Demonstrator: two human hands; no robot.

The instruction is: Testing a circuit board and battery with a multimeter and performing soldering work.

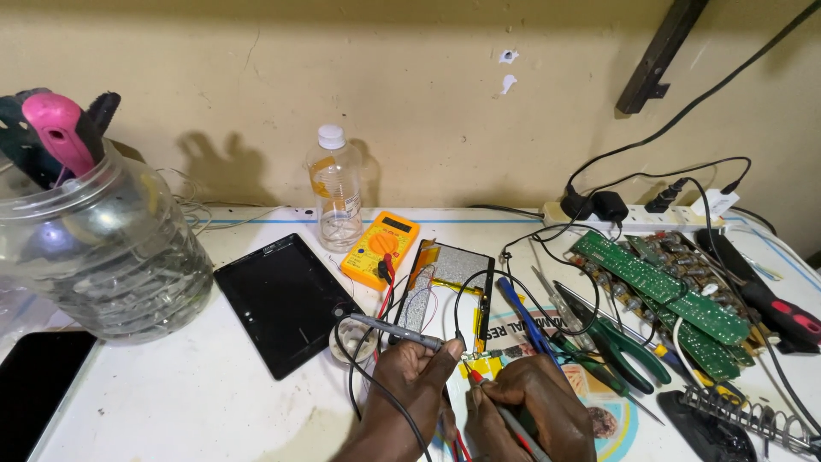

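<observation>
bare white surface [180, 402] lies open at the near left, between the flat black tablet [282, 299] and the big clear plastic jar [103, 257]. to the right, green-handled pliers [629, 346], green circuit boards [658, 287] and looping black cables [547, 248] crowd the way. a clear plastic bottle [336, 192] and yellow multimeter [380, 248] block the back.

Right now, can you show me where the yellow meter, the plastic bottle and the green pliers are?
Yellow meter [380, 248], head view, on its round dial.
Plastic bottle [335, 190], head view, on the middle of its clear body.
Green pliers [637, 352], head view, on one green handle.
</observation>
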